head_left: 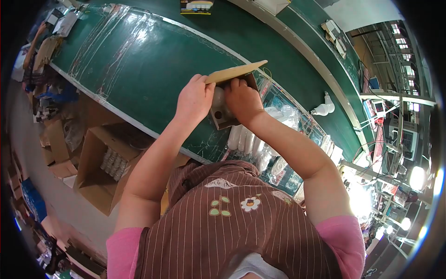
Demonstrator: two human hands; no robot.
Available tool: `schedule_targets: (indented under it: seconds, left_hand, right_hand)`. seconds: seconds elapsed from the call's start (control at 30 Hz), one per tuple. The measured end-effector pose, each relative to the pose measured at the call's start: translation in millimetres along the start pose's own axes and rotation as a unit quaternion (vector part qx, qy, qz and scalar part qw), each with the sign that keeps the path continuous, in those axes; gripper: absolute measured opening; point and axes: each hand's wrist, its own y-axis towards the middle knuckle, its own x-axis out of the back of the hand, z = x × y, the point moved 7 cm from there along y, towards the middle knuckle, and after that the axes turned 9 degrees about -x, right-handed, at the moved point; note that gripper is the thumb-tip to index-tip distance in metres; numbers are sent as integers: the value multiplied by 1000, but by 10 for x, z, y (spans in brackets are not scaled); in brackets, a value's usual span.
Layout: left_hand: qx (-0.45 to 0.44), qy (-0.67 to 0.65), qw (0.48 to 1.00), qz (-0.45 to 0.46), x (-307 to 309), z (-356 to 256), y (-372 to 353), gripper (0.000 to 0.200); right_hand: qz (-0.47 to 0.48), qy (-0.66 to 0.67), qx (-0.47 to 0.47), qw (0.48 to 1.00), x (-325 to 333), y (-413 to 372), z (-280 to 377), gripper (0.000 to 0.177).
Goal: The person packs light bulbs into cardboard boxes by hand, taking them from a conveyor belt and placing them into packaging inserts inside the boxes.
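A small cardboard box (226, 123) with its flap (239, 70) raised is held above the green table in front of my body. My left hand (195, 98) is closed on the left side of the box, near the base of the flap. My right hand (242, 101) reaches into the box opening with its fingers curled; what they grip, if anything, is hidden. A pale, rounded object (217, 100) shows inside the box between my hands. Just right of the box, white bulbs in clear plastic (248, 142) lie close to my right forearm.
A white spiral bulb (324, 106) lies on the green table (153, 60) to the right. A printed box (197, 6) is at the far edge. On the floor at left, an open carton (100, 186) holds wrapped items. A raised rail (320, 65) runs along the right.
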Motion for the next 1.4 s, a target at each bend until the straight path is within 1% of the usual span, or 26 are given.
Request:
schedule_targets:
  seconds: [0.03,0.1,0.13,0.17,0.2,0.23,0.27,0.3,0.33,0.37,0.4,0.43,0.5,0.6,0.67,0.77,0.8,0.87,0.93,1.0,1.03,1.07,1.13,1.23,1.33,1.4]
  left_hand:
    - [-5,2,1000,-2,-14,-22,21,22]
    - [-25,20,999,-15,-27,-18,16,18]
    - [-19,-6,1000,-22,6,-53,-5,15]
    - [-15,-16,1000,-16,-7,-51,-1,17]
    - [-6,-16,1000,-9,-13,-38,-3,18]
    - [2,-14,1000,1,-14,-27,-11,19]
    - [11,-10,1000,10,-27,-23,3,20]
    - [8,-26,1000,12,-37,-46,27,21]
    - [10,-40,999,12,-33,-57,30,21]
    - [17,-50,999,9,-28,-52,15,22]
    - [21,-40,999,14,-39,-47,5,22]
    - [25,-28,999,18,-45,-45,12,22]
    - [39,-12,999,24,-34,-14,8,22]
    - [62,-11,998,23,-37,14,7,22]
    - [69,-17,997,29,-32,-26,7,22]
    - [55,-11,998,27,-12,-55,11,22]
    - [42,-14,999,18,-10,-70,12,22]
    - [44,-20,999,17,-26,-59,2,21]
    - [39,-17,999,8,-48,-1,2,21]
    - [26,-8,1000,-3,-79,68,-8,21]
    - [12,-41,999,-8,-35,-14,1,21]
    - [4,-37,999,-10,-23,-33,7,21]
    - [-8,-28,1000,-9,-17,-36,10,21]
    - [-17,-15,1000,-11,-19,-29,11,21]
    - [-24,-24,999,-25,-24,-16,5,22]
    - [-30,-15,999,-24,-41,-27,25,23]
  right_hand:
    - [-1,34,-15,999,60,-24,-59,25]
    - [-86,131,45,987,478,-237,-199,24]
    - [-125,180,76,973,694,-344,-297,24]
    - [-71,167,7,983,676,-381,-610,23]
    - [-190,281,-55,939,737,-414,-1141,26]
    - [-245,276,-129,921,648,-448,-1664,28]
    - [-231,245,-203,920,317,-481,-2275,31]
    - [-194,169,-248,934,-66,-598,-2810,39]
    - [-130,99,-277,947,-568,-729,-3304,45]
    - [-71,78,-310,945,-1064,-925,-3692,48]
    - [14,117,-316,941,-1649,-1126,-4055,50]
    - [40,116,-255,959,-2227,-1356,-4295,53]
    - [113,164,-386,901,-2102,-1563,-4073,56]
    - [84,263,-404,872,-1584,-1473,-3585,58]
    - [3,360,-340,869,-1007,-1345,-3251,59]
    - [37,393,-277,876,389,-1147,-2308,56]
    - [59,411,-245,876,686,-1115,-2020,54]
    - [63,407,-132,902,1101,-1006,-1499,55]
    - [17,337,-49,940,1137,-855,-1088,54]
    - [66,275,-25,959,955,-641,-704,54]
    - [115,251,-21,961,828,-521,-526,52]
    - [165,226,-16,960,679,-426,-373,52]
    - [136,218,0,966,426,-315,-162,38]
    - [257,202,-38,944,85,-173,66,36]
    - [213,182,-3,960,-20,-190,144,34]
    - [207,184,-5,961,-39,-213,138,31]
